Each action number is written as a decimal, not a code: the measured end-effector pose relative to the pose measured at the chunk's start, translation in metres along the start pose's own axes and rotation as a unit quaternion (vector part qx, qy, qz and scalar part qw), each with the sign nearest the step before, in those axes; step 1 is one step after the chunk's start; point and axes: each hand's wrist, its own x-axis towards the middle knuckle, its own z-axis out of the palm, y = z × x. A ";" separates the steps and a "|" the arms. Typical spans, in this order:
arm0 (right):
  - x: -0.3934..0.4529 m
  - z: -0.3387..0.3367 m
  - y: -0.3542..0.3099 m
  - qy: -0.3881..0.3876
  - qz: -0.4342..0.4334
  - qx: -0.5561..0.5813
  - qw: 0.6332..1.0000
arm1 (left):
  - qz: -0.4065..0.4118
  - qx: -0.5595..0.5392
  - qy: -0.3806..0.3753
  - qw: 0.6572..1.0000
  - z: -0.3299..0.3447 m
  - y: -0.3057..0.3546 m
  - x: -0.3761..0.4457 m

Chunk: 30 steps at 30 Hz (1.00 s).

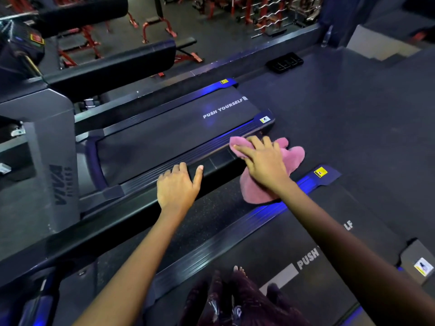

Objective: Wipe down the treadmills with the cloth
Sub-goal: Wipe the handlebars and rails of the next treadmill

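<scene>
Pink cloth (273, 170). Far treadmill (169, 137): black belt, white lettering, blue-lit ribbed side rail, yellow stickers. Grey speckled floor (353, 109). Red frames (160, 29) far off.

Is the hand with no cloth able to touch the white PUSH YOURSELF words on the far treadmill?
Probably yes. The left hand rests on the side rail beside that belt, and nothing lies between it and the words, though it's a stretch.

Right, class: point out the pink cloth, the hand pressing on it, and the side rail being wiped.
pink cloth (295, 154): head view, bare right-hand fold.
right hand (264, 163): head view, back of the hand, on the cloth.
side rail (219, 158): head view, ribbed top between the hands.
</scene>
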 end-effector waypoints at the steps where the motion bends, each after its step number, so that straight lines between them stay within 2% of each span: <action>1: -0.006 0.000 0.008 0.010 -0.007 0.041 0.999 | 0.001 0.002 -0.001 1.000 0.000 0.000 0.000; 4: -0.005 -0.002 0.029 0.013 0.033 0.098 0.995 | 0.003 0.000 -0.003 1.000 -0.001 0.001 0.000; 10: 0.034 -0.005 0.003 -0.021 0.162 -0.035 0.986 | 0.005 0.009 -0.010 1.000 -0.004 0.000 -0.001; 12: 0.035 -0.003 -0.012 -0.018 0.153 -0.069 0.986 | 0.007 0.003 -0.010 1.000 -0.003 0.000 -0.001; 14: 0.023 0.002 -0.021 -0.005 0.101 -0.074 0.992 | 0.010 -0.009 -0.005 1.000 -0.003 -0.001 -0.002; 17: -0.005 0.010 -0.013 0.013 0.008 0.044 0.999 | 0.010 -0.012 0.003 1.000 -0.002 -0.001 -0.003; 19: -0.017 0.011 0.007 0.008 0.011 0.163 0.987 | 0.010 -0.001 0.007 1.000 -0.002 -0.001 -0.003; 21: -0.017 0.010 0.025 0.011 0.045 0.197 0.979 | 0.011 0.008 0.013 1.000 -0.002 -0.002 -0.002; 24: -0.004 0.008 0.027 0.043 0.114 0.143 0.982 | 0.011 0.020 0.011 1.000 -0.001 -0.002 -0.001; 27: 0.012 0.004 0.005 0.036 0.222 0.074 0.972 | 0.010 0.033 0.002 0.999 0.001 -0.003 0.001; 28: 0.014 0.003 -0.004 0.027 0.235 0.051 0.970 | 0.010 0.036 -0.001 0.999 0.001 -0.003 0.002; 30: 0.015 0.005 -0.025 0.010 0.201 0.015 0.979 | 0.010 0.039 -0.004 0.999 0.001 -0.004 0.004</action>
